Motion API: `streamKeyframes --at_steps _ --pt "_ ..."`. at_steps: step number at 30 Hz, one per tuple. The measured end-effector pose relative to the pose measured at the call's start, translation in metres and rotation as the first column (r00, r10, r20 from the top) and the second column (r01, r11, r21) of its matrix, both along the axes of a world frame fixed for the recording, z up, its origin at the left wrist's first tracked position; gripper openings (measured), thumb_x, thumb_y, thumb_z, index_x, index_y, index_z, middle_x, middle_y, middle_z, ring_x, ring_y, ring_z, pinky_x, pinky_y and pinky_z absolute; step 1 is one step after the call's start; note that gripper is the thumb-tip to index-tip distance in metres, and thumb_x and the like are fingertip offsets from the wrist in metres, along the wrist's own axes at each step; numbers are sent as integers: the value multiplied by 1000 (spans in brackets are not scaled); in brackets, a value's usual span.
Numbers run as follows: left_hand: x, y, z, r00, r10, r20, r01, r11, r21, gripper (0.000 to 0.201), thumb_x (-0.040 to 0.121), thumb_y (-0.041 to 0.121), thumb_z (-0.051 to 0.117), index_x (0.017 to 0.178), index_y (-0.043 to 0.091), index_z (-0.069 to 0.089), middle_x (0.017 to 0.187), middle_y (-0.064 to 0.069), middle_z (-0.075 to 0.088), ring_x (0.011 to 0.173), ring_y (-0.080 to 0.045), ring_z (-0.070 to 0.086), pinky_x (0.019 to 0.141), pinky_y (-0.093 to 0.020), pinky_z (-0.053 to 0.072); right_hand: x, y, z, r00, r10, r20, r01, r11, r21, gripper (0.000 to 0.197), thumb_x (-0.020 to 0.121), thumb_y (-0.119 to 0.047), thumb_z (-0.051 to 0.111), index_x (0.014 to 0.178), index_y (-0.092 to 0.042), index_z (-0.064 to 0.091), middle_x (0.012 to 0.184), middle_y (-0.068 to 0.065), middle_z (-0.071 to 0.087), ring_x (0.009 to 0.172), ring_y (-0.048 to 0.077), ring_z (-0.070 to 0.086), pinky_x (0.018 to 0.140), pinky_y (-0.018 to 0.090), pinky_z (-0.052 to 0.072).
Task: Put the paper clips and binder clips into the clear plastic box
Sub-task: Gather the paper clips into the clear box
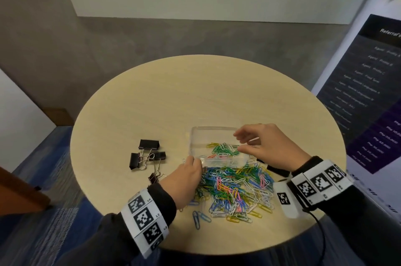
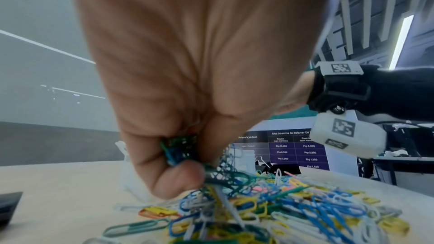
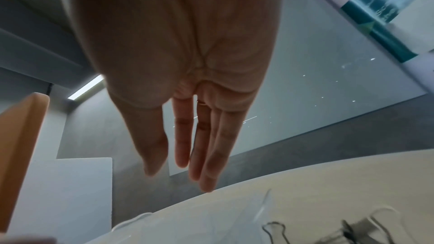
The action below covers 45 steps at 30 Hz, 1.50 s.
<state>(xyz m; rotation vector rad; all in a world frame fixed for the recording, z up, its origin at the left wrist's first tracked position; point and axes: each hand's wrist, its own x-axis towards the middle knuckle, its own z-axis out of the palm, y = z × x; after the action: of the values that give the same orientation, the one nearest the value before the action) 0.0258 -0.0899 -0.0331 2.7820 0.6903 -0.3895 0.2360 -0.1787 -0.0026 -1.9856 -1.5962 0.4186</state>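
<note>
A clear plastic box stands mid-table with several coloured paper clips inside. A big pile of coloured paper clips lies just in front of it. My left hand sits at the pile's left edge beside the box's near corner. In the left wrist view this left hand grips a bunch of green and blue clips above the pile. My right hand hovers over the box with fingers straight and nothing in it; the right wrist view shows the same open right hand. Black binder clips lie to the left.
The round wooden table is bare at the back. A small binder clip lies close to my left wrist. More black clips lie under my right wrist. A poster board stands at the right, and a blurred binder clip shows low in the right wrist view.
</note>
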Motion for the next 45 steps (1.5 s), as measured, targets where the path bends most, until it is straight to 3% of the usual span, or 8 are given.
streamKeyframes --at_steps 4,13,19,24,29,32,36,45 --pt "-1 6 8 998 -18 53 22 997 -74 40 84 -14 35 120 2 39 120 -13 38 83 -17 35 70 -22 30 4 -19 -5 1000 -28 -9 28 1000 -5 18 83 -25 69 101 -19 70 94 -9 69 86 -3 65 76 12 52" --pt "37 36 48 966 68 249 -38 992 -121 24 96 -2 34 117 5 41 118 -11 45 97 -25 50 86 -32 42 14 -43 -1 997 -33 -67 31 999 -37 13 84 -24 69 96 -24 72 90 -15 70 85 -10 63 71 3 45" --pt "64 41 44 998 17 55 -11 992 -123 53 93 -7 31 144 5 25 141 -17 37 125 -32 44 106 -38 38 14 -49 -7 1000 10 -14 -12 991 -134 18 85 -32 67 101 -26 69 93 -14 69 86 -7 63 73 5 46" --pt "52 38 33 995 -44 85 51 996 -76 45 102 8 30 147 6 26 150 -11 33 137 -25 34 110 -30 29 14 -58 -18 996 31 87 -13 979 -204 26 87 -37 64 110 -26 67 105 -13 67 94 -2 61 84 24 53" --pt "32 22 28 943 -77 324 91 996 -26 30 99 13 38 124 18 55 133 1 45 125 -17 41 102 -27 36 6 -50 -26 973 125 196 -53 941 -334 51 91 -37 56 139 -24 45 143 -8 47 130 9 42 111 27 32" --pt "20 20 20 971 -117 210 116 993 18 27 99 19 40 109 23 65 135 7 42 123 -16 40 100 -36 40 -3 -42 -26 959 197 202 -102 910 -402 59 93 -35 53 146 -22 32 152 -8 32 135 13 34 114 27 26" --pt "14 23 7 986 -105 131 102 994 28 34 99 19 40 130 21 55 143 10 40 128 -16 36 104 -37 38 -11 -40 -29 947 239 215 -106 864 -492 63 95 -32 48 149 -18 20 156 -4 22 138 16 27 115 27 21" --pt "9 20 8 972 -89 219 89 996 11 36 99 20 44 134 20 47 144 9 37 131 -15 34 108 -32 34 -14 -56 -36 951 261 165 -180 903 -391 51 90 -37 56 138 -25 45 143 -20 35 133 1 33 116 21 21"
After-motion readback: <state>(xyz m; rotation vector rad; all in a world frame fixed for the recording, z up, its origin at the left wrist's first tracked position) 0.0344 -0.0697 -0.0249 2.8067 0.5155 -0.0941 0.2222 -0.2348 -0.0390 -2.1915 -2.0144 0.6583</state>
